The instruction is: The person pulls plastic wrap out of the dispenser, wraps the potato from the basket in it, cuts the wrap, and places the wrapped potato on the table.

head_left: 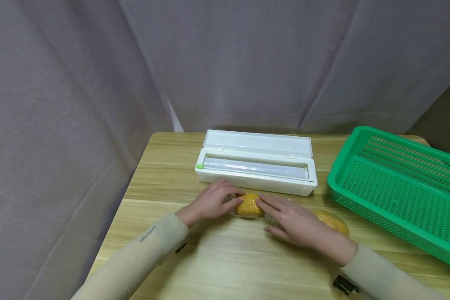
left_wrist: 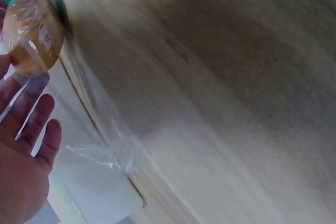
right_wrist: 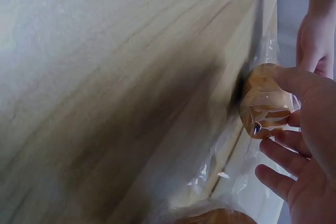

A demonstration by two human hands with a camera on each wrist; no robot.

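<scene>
A rounded yellow-orange fruit (head_left: 249, 206), wrapped in clear cling film, sits between the two hands in front of the white film box. My left hand (head_left: 217, 199) holds its left side, thumb and forefinger against it. In the left wrist view the other fingers of that hand (left_wrist: 26, 114) are spread below the fruit (left_wrist: 34, 35). My right hand (head_left: 294, 218) touches the fruit's right side with extended fingertips, its thumb apart on the near side. Loose film (right_wrist: 218, 169) trails beside the fruit (right_wrist: 268, 100) in the right wrist view.
Behind the hands stands a white cling film dispenser (head_left: 256, 180), lid raised, a film roll (head_left: 253, 166) inside. A second film-wrapped yellow fruit (head_left: 333, 223) lies beyond the right wrist. A green plastic basket (head_left: 393, 225) is at the right. Curtains (head_left: 247, 62) hang behind the wooden table (head_left: 165, 171).
</scene>
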